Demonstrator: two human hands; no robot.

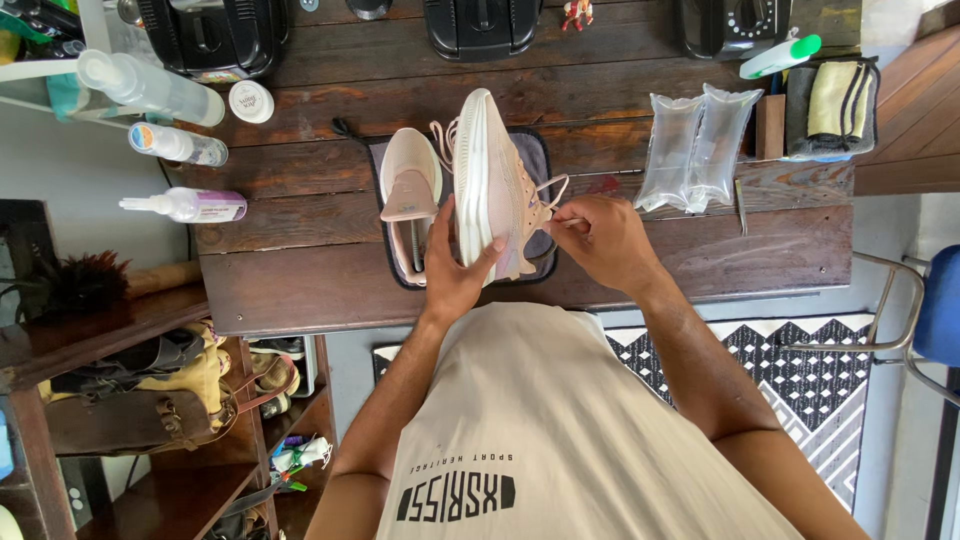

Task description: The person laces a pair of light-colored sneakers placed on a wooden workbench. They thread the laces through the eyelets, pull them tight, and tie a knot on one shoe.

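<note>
Left hand [455, 270] gripped a pale pink sneaker [492, 185] on its side; right hand [600, 240] pinched its lace [556, 190]. Two clear air-cushion packs [697, 148] lay to the right.

- Your left hand [452, 272] holds the pale pink shoe [492, 185] on its side at the frame's centre, white sole facing left.
- Your right hand [605, 243] pinches the shoe's lace [557, 190] just right of it.
- A second shoe [408, 200] lies on the dark mat [541, 150] to the left.
- Spray bottles [185, 205] lie at the upper left of the wooden bench [300, 250].
</note>
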